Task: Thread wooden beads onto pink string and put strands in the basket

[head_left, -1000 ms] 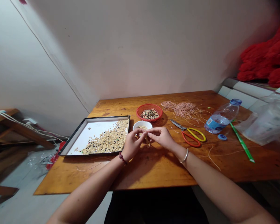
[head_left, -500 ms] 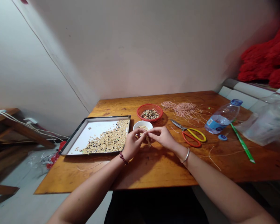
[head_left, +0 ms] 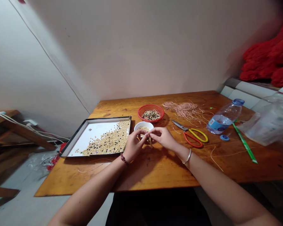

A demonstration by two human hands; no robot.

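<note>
Head camera, looking down: your left hand [head_left: 135,146] and right hand [head_left: 163,138] meet over the bench [head_left: 155,169], fingers curled and pinching a short beaded strand [head_left: 150,142] between them, just in front of a small white bowl [head_left: 143,125] of tan beads. The strand is too small to make out in detail. Left of your hands lies a black-edged tray [head_left: 94,130], with tan and dark beads spread across its right half. Behind the bowl sits a red plastic basket [head_left: 139,113] of mixed beads. To your right, orange-and-yellow-handled scissors [head_left: 193,138] rest near a tangle of pink cord [head_left: 184,110], and a part-filled water bottle [head_left: 224,121] stands farther along the bench. A beaded bracelet [head_left: 124,159] circles your left wrist, a silver bangle [head_left: 187,156] your right.
</note>
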